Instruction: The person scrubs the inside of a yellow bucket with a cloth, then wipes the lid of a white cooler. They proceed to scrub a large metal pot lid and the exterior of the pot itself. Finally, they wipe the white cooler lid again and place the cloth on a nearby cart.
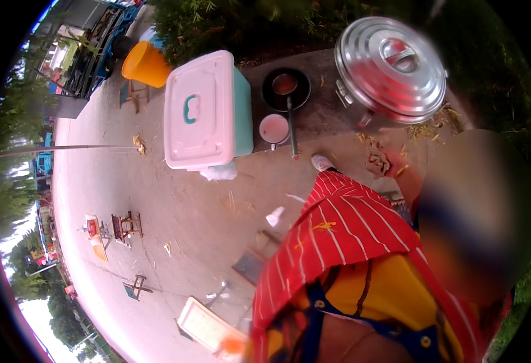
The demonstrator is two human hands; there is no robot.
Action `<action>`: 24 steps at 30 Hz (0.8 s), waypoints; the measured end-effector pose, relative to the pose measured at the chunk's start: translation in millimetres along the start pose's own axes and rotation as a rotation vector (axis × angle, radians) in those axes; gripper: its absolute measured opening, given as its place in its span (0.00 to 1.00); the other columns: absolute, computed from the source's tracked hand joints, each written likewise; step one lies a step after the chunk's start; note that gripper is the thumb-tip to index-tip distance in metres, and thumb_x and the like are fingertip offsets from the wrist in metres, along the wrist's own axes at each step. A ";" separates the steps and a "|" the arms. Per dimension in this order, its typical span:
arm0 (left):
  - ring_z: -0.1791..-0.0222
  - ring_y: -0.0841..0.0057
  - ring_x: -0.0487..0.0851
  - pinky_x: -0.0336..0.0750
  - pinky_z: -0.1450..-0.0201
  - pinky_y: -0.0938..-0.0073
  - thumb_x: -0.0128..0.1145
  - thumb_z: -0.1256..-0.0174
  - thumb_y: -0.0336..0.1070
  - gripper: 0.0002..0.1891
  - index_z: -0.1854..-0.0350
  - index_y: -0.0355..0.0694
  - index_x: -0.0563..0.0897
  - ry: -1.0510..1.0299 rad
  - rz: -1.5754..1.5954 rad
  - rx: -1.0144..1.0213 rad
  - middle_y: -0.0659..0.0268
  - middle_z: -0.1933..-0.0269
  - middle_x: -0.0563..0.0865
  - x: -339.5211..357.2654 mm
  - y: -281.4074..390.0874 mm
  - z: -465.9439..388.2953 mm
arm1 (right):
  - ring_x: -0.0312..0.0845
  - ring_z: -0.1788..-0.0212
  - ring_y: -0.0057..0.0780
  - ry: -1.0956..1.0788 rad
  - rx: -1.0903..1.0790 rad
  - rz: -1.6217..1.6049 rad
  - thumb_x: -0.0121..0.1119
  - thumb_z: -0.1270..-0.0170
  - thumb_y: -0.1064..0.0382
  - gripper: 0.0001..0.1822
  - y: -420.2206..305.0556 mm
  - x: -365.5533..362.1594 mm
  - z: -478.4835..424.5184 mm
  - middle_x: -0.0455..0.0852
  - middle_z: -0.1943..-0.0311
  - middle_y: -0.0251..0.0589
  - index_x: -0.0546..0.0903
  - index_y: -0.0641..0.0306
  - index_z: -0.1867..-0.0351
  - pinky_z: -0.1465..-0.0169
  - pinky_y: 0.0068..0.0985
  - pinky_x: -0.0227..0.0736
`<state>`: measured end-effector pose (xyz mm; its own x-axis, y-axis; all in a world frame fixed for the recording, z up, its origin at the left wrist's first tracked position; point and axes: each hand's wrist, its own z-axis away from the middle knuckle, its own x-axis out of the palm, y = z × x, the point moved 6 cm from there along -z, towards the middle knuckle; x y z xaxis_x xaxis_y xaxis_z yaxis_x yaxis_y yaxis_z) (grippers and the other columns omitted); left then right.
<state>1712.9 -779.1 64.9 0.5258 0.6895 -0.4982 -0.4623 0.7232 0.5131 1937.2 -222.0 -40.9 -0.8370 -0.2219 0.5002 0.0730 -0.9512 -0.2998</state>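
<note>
Motion blur softens what seems to be my right hand, below the lidded metal pot; a yellowish bangle is on its wrist. A crumpled greyish cloth lies beside it; whether the hand touches cloth or pot is unclear. At the bottom edge, a blurred skin-coloured shape, possibly my left hand, is against an orange object; its fingers cannot be made out. A long-handled ladle rests in a black pan, next to a light mug. I wear a red striped apron.
A lidded plastic storage box stands left of the pan, on a low slab. Beyond are an orange bucket, folding stools and a pale table. A blurred oval, perhaps another person, fills the right. White litter lies on the pavement.
</note>
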 end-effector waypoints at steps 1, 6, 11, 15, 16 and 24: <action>0.24 0.52 0.54 0.52 0.27 0.45 0.46 0.33 0.51 0.33 0.27 0.44 0.62 -0.014 0.058 -0.019 0.49 0.24 0.59 4.0 3.3 -2.6 | 0.77 0.78 0.23 -0.024 0.095 0.045 0.47 0.25 0.57 0.11 7.8 12.1 -3.0 0.87 0.64 0.43 0.76 0.55 0.49 0.76 0.17 0.77; 0.22 0.53 0.49 0.48 0.26 0.41 0.39 0.33 0.60 0.36 0.25 0.49 0.58 -0.070 0.317 -0.071 0.52 0.23 0.55 11.3 38.3 -28.7 | 0.78 0.77 0.25 -0.118 0.176 0.149 0.45 0.24 0.57 0.13 -0.6 93.0 -49.9 0.86 0.64 0.46 0.76 0.60 0.49 0.74 0.21 0.78; 0.20 0.54 0.44 0.43 0.26 0.36 0.32 0.33 0.69 0.39 0.22 0.54 0.55 0.013 0.604 -0.078 0.54 0.21 0.51 -19.1 73.4 -47.4 | 0.78 0.75 0.25 -0.269 0.058 0.107 0.45 0.24 0.55 0.17 -54.2 241.9 -106.2 0.85 0.64 0.47 0.76 0.65 0.47 0.72 0.20 0.76; 0.19 0.55 0.40 0.39 0.26 0.33 0.26 0.32 0.76 0.42 0.21 0.58 0.52 0.047 0.853 -0.020 0.56 0.19 0.49 -71.2 104.8 -71.0 | 0.78 0.73 0.27 -0.629 0.065 0.098 0.44 0.24 0.56 0.17 -85.0 386.8 -114.8 0.84 0.61 0.51 0.75 0.67 0.47 0.71 0.20 0.75; 0.19 0.56 0.39 0.38 0.26 0.32 0.25 0.32 0.78 0.43 0.20 0.59 0.51 0.035 0.913 -0.016 0.56 0.19 0.48 -85.9 110.0 -72.7 | 0.78 0.73 0.28 -0.677 0.081 0.103 0.44 0.24 0.56 0.17 -79.8 409.8 -124.0 0.84 0.61 0.52 0.75 0.68 0.46 0.71 0.21 0.75; 0.20 0.53 0.40 0.40 0.31 0.23 0.23 0.36 0.82 0.43 0.21 0.66 0.54 0.051 1.595 0.178 0.62 0.19 0.47 -206.1 124.4 -80.2 | 0.82 0.63 0.29 -0.965 0.234 0.094 0.42 0.21 0.56 0.19 54.4 600.2 -147.2 0.80 0.52 0.49 0.73 0.64 0.40 0.66 0.19 0.80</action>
<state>1489.7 -828.1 175.4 -0.4138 0.7017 0.5799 -0.4020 -0.7124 0.5752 1359.0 -375.4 123.5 -0.0303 -0.2786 0.9599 0.3081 -0.9162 -0.2562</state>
